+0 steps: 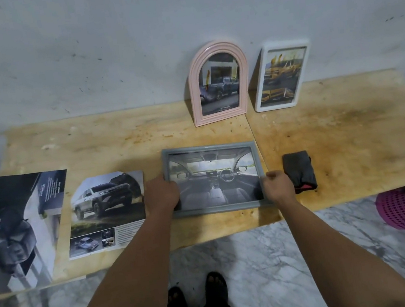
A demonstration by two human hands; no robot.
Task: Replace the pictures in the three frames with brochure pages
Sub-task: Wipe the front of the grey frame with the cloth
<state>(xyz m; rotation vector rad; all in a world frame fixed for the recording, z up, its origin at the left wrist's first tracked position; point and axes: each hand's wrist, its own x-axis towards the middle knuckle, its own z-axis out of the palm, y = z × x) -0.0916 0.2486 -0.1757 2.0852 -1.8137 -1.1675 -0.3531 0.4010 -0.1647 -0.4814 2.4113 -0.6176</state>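
A grey rectangular frame lies flat near the front edge of the wooden table, showing a car-interior page. My left hand grips its left side and my right hand grips its lower right corner. A pink arched frame with a blue pickup page and a white frame with a yellow car page stand against the wall behind. A loose brochure page showing a silver pickup lies left of the grey frame. A larger dark brochure hangs over the table's left front edge.
A folded dark cloth lies just right of my right hand. A pink plastic basket sits on the marble floor under the table's right end. The grey wall runs close behind the table.
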